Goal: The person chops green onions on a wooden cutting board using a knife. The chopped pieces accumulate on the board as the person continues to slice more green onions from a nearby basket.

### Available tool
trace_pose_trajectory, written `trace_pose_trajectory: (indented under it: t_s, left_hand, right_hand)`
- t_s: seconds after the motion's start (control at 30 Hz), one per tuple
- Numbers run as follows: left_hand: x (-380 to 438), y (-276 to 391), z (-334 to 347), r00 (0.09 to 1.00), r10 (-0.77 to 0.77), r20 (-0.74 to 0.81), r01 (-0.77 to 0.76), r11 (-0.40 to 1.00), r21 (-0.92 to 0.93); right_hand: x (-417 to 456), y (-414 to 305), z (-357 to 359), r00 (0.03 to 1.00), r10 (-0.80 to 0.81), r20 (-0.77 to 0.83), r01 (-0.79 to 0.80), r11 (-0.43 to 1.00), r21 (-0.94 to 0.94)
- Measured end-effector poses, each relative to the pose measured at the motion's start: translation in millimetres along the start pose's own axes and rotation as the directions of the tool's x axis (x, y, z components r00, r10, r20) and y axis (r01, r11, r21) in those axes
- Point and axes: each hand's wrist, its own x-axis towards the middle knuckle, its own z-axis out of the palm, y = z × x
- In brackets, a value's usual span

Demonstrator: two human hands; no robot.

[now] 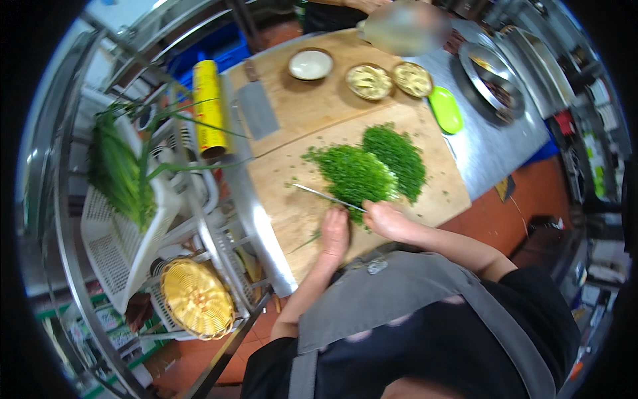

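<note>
My right hand (386, 219) is closed round the handle of a kitchen knife (326, 196), whose blade points left across the cutting board. Beside the blade, my left hand (335, 232) is on the wooden cutting board (279, 214) with its fingers bent; what lies under them is hidden. Just beyond the knife is a heap of chopped green onions (354, 172), and a second, darker green heap (396, 157) touches it on the right. Thin green pieces lie near my left wrist.
A cleaver (259, 109) lies on the far board, near an empty bowl (311, 65) and two filled bowls (369, 82) (412, 79). Rightwards are a green tray (445, 110) and metal bowl (491, 75). Leftwards stand a yellow roll (208, 109) and a white basket (112, 249) holding long green leaves (119, 169).
</note>
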Motion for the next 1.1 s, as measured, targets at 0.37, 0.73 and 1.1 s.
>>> trace_pose_trajectory:
  t_s: [0.37, 0.73, 1.1]
  left_hand:
    - [6, 3, 3, 0.996, -0.078, -0.031, 0.077, 0.996, -0.044]
    - [6, 4, -9, 1.0, -0.012, 0.014, 0.013, 0.999, -0.044]
    - [9, 1, -4, 0.998, -0.052, 0.026, 0.053, 0.997, -0.058]
  right_hand:
    - [-4, -1, -14, 0.999, -0.013, -0.035, 0.012, 1.0, -0.025]
    - [18, -13, 6, 0.996, 0.072, -0.057, -0.07, 0.997, 0.035]
    - [8, -9, -4, 0.999, 0.026, -0.035, -0.026, 1.0, -0.01]
